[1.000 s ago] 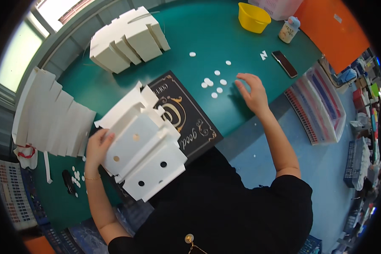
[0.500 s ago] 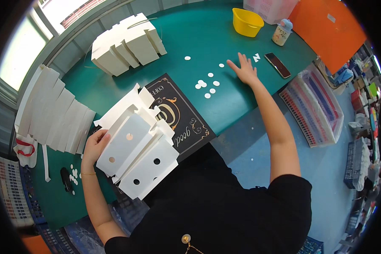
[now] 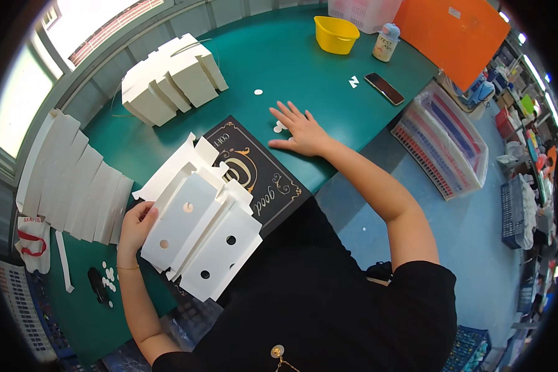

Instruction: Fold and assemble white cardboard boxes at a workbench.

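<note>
Since the earlier frame, the right hand (image 3: 300, 134) has moved left to the discs (image 3: 279, 126). Left hand (image 3: 134, 229): at the left edge of the cartons (image 3: 183, 228), which lie on the black panel (image 3: 270, 174); clamping cannot be told. Steady them. Right fingers: spread; for sweeping discs, probably best closed and low.

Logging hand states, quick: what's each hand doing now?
Left hand: closed on the edge of the white carton.
Right hand: open, spread palm-down at the white discs, gripping nothing visible.
</note>
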### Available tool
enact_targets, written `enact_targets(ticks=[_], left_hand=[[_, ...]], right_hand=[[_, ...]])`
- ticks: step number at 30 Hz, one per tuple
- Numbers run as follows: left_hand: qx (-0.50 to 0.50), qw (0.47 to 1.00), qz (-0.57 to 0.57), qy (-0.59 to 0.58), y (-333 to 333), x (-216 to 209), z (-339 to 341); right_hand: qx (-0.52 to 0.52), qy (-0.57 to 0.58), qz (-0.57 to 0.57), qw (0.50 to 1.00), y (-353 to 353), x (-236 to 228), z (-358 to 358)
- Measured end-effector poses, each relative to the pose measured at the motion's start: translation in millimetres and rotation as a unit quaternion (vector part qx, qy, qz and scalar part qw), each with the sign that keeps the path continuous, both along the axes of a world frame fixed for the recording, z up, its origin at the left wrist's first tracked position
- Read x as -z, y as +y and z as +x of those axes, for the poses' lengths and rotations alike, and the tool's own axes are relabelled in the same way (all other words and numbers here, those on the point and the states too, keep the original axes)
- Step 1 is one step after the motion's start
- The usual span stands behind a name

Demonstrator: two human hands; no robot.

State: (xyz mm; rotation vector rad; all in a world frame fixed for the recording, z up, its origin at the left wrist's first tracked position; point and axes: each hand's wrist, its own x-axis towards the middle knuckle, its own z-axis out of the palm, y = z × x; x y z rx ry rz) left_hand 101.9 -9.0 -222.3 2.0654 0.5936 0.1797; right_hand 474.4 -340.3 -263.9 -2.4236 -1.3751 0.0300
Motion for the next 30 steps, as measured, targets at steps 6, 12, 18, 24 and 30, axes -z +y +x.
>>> enact_targets(ticks=[6,12,18,24,30], left_hand=[[-0.009,1.0,-0.019,0.02,-2.9,7.0,10.0],[-0.052,0.99,-0.064,0.112,9.9,11.3,-2.5],[-0.107,0.956,-0.169,0.215,6.6,-26.4,4.3],[-0.133,0.9,-0.223,0.351,8.5,-36.4,36.4],[-0.129,0.852,-0.217,0.458,16.1,-27.8,53.9]], right_hand=[[0.04,-0.017,-0.039,0.998,65.6,-2.7,43.6],[-0.049,0.006,-0.014,0.999,92.3,20.6,95.7],[-0.257,0.175,0.106,0.944,56.8,-5.4,135.5],[-0.226,0.11,0.212,0.944,95.1,-114.9,269.8],[0.038,0.266,0.372,0.888,185.7,-213.4,496.8]])
